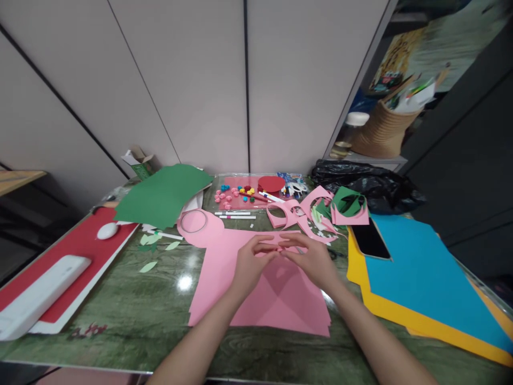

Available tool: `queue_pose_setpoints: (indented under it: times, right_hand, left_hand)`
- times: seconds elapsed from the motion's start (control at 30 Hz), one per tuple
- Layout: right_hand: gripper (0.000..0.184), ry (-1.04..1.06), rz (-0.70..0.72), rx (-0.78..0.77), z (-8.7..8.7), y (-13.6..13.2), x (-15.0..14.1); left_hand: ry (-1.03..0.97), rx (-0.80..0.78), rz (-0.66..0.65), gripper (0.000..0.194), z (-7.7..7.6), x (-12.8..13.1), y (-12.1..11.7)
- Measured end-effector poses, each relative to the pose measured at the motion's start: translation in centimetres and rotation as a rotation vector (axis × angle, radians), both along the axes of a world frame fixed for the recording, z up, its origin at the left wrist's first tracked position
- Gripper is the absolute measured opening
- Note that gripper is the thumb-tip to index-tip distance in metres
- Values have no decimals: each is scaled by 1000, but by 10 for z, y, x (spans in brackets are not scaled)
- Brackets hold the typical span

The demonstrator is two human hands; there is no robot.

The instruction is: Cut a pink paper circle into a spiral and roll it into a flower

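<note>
Over the stacked pink paper sheets (256,307), my left hand (256,259) and my right hand (310,256) meet fingertip to fingertip. Between them they pinch a small pink piece (279,249), largely covered by the fingers; it looks like rolled or curled paper. Both hands are closed at the tips. At the upper left corner of the sheets lies a pink paper disc (216,227) with a thin ring (182,220) on it. Beyond, small pink rolled pieces (227,206) and a red paper disc (271,184) rest on a clear plastic sheet.
White markers (236,217) lie behind the pink sheets. Cut pink scraps (282,214), a phone (371,240) and blue paper (433,272) over yellow sheets are on the right. Green paper (160,195), leaf cutouts (148,267) and a white device (44,294) on red paper are left.
</note>
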State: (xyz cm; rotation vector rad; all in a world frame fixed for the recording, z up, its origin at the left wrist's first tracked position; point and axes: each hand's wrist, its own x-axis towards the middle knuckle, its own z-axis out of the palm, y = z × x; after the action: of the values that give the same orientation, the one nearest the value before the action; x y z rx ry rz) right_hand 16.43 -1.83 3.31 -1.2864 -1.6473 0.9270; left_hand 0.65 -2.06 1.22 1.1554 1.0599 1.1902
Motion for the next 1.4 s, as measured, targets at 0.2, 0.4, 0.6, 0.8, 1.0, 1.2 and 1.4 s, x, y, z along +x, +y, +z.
queue_pose_setpoints:
  times: [0.2,0.4,0.6,0.8,1.0,1.2,1.4]
  right_hand:
    - [33,-88,-41,71,-4,0,-1]
    - [40,-84,-34,30,-7,1,-1]
    - [51,182,62,-153,-7,6,0]
    - [50,362,117,-301,-13,7,2]
    - [46,428,228,-344,-16,8,6]
    - [46,387,283,-384,-14,7,7]
    - [45,377,323,-389,-11,7,7]
  left_hand:
    - [-19,-44,24,31,0,0,-1]
    - [-23,-110,59,25,-1,1,0]
    - [-69,-142,59,22,-4,1,1]
    - [-153,-192,75,26,-10,4,1]
    - [-209,-211,25,25,-13,5,0]
    - [-178,-205,10,23,-9,3,0]
    - [-87,-148,25,19,-5,5,-2]
